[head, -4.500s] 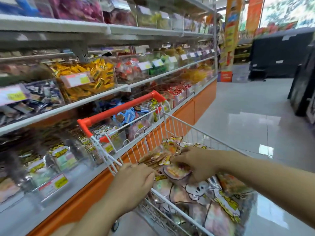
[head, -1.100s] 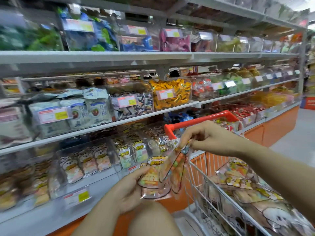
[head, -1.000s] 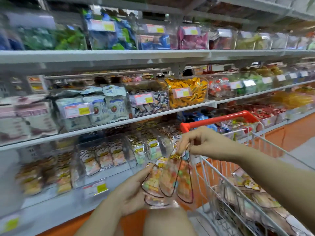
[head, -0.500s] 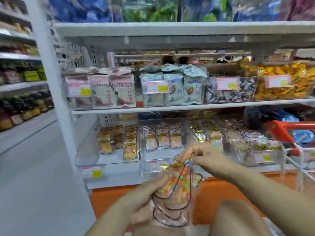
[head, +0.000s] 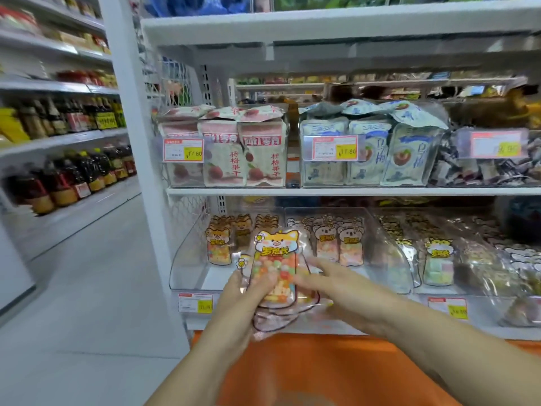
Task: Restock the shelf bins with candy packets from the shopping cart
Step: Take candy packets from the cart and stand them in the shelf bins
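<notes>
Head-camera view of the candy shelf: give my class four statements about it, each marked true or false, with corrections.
1. The left hand holds a stack of clear cat-label candy packets. True.
2. The right hand grips a red cart handle. False: its straight fingers touch the stack; no cart shows.
3. Pink-and-white pouches stand on the shelf above the clear plastic bin of matching cat packets. True.
4. Dark brown bottles line the shelves at picture right. False: they are at picture left.

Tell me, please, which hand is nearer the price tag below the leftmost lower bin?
Left: left hand is just right of the price tag; right hand lies farther right.
</notes>
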A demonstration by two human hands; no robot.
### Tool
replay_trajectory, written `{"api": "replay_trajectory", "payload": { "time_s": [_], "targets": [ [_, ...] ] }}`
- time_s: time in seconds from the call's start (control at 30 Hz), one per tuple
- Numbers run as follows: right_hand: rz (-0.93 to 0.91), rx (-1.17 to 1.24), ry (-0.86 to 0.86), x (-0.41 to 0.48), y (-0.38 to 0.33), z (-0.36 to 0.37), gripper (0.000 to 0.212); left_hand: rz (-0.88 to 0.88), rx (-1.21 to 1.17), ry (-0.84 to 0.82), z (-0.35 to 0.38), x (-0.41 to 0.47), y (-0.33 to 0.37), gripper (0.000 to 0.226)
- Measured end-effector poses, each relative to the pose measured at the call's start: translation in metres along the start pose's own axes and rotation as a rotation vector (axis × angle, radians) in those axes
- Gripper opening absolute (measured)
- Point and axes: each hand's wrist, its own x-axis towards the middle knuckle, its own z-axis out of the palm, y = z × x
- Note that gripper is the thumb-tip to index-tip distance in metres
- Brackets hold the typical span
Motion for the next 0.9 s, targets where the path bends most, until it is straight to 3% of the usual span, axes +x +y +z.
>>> {"api": "replay_trajectory", "payload": {
  "time_s": [0.07, 0.13, 0.27, 0.37, 0.43, 0.5, 0.6, 0.73, 0.9],
  "targets": [
    [-0.044, -0.062, 0.037, 0.023, -0.012, 0.009, 0.035, 0.048, 0.084, 0.012, -0.012, 0.014, 0.007, 0.058],
    [-0.079, -0.040, 0.012, 0.054, -0.023, 0.016, 0.024, 0.033, 0.159, -0.019, -0.031, 0.032, 0.017, 0.064],
    [-0.112, -0.093, 0.038, 0.125, -0.033, 0.036, 0.030, -0.037, 0.390, -0.045, -0.073, 0.073, 0.044, 0.052],
    [-0.020, -0.135, 0.108, 0.188, -0.021, 0.057, 0.039, -0.008, 0.698, 0.036, -0.093, 0.104, 0.050, 0.072],
    [0.054, -0.124, 0.121, 0.230, -0.004, 0.066, 0.053, 0.009, 0.839, 0.090, -0.096, 0.120, 0.045, 0.058],
    [0.109, -0.060, 0.121, 0.260, 0.006, 0.072, 0.052, 0.042, 0.906, 0.142, -0.097, 0.139, 0.034, 0.045],
    [0.222, 0.000, 0.139, 0.277, 0.006, 0.074, 0.025, -0.079, 0.902, 0.211, -0.105, 0.168, 0.010, 0.051],
    [0.313, 0.052, 0.188, 0.298, 0.017, 0.069, 0.023, -0.200, 0.900, 0.265, -0.114, 0.200, -0.018, 0.069],
    [0.269, 0.050, 0.322, 0.310, 0.024, 0.066, 0.037, -0.297, 0.630, 0.272, -0.103, 0.221, -0.022, 0.034]
  ]
}}
